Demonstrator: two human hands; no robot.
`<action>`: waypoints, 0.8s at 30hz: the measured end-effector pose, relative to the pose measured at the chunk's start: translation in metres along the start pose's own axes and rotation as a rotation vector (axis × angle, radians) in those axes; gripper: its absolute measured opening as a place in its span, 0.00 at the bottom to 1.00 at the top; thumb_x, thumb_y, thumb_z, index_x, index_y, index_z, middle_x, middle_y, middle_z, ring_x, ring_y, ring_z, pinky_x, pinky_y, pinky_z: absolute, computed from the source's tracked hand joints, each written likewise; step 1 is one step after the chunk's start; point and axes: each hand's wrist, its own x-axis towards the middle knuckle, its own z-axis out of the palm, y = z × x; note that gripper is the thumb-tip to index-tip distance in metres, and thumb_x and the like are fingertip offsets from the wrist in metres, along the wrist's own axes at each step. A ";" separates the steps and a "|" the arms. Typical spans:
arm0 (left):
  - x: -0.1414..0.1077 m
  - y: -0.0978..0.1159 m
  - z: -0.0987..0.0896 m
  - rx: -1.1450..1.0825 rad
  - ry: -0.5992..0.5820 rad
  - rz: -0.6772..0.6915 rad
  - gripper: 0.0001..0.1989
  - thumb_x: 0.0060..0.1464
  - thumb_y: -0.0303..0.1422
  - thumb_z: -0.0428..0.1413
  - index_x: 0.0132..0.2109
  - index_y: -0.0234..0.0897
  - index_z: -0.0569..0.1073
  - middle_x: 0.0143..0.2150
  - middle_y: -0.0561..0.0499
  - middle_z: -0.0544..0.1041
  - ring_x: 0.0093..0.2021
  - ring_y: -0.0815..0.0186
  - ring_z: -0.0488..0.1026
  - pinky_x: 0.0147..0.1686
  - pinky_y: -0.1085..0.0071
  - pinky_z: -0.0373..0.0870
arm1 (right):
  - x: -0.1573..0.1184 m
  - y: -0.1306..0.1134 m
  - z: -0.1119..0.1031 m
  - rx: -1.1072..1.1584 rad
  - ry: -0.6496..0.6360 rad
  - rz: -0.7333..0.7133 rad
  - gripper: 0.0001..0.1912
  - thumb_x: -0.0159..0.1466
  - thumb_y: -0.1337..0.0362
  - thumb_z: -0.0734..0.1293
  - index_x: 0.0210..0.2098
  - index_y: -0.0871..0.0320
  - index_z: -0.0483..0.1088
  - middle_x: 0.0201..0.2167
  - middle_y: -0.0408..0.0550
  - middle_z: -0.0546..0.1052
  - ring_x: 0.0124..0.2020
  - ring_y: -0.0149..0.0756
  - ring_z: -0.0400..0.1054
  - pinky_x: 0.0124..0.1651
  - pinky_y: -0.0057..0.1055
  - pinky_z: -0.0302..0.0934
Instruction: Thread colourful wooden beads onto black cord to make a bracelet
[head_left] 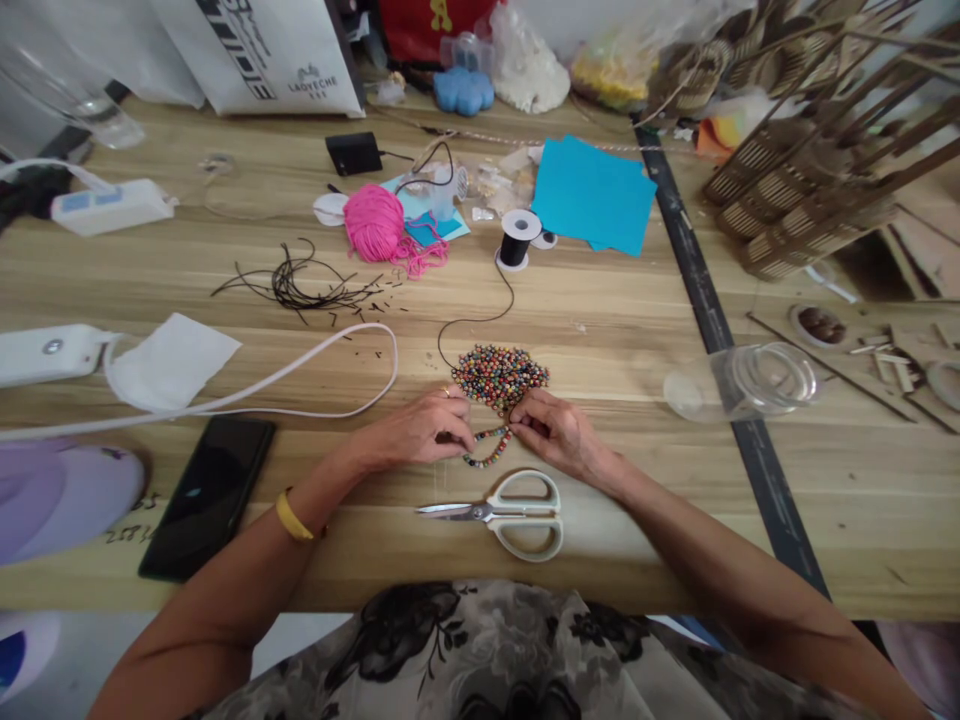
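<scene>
A string of small multicoloured beads (pixel 491 455) hangs in a loop between my two hands, low over the table. My left hand (pixel 431 425) pinches its left end, fingers curled. At the other end, the thumb and fingers of my right hand (pixel 551 430) are pressed together on the strand. Just beyond my fingertips lies a heap of loose beads (pixel 501 375). Black cord (pixel 480 320) runs from a spool (pixel 516 240) down to the heap near my left hand. Scissors (pixel 487 513) with pale handles lie closer to me, blades pointing left.
Left are a phone (pixel 208 495), a white cable (pixel 315 375), cut black cords (pixel 300 282) and pink yarn (pixel 375 222). Blue sheets (pixel 595 195) lie at the back. A clear jar (pixel 739 382) lies right, near a dark strip (pixel 709 290) and brown baskets (pixel 795 190).
</scene>
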 end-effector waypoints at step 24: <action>-0.001 0.005 0.003 0.027 -0.064 -0.010 0.08 0.57 0.31 0.55 0.35 0.38 0.79 0.31 0.49 0.70 0.39 0.63 0.64 0.43 0.67 0.59 | 0.000 0.001 0.000 0.008 -0.021 0.014 0.03 0.62 0.71 0.64 0.33 0.58 0.68 0.29 0.46 0.69 0.28 0.32 0.63 0.31 0.27 0.56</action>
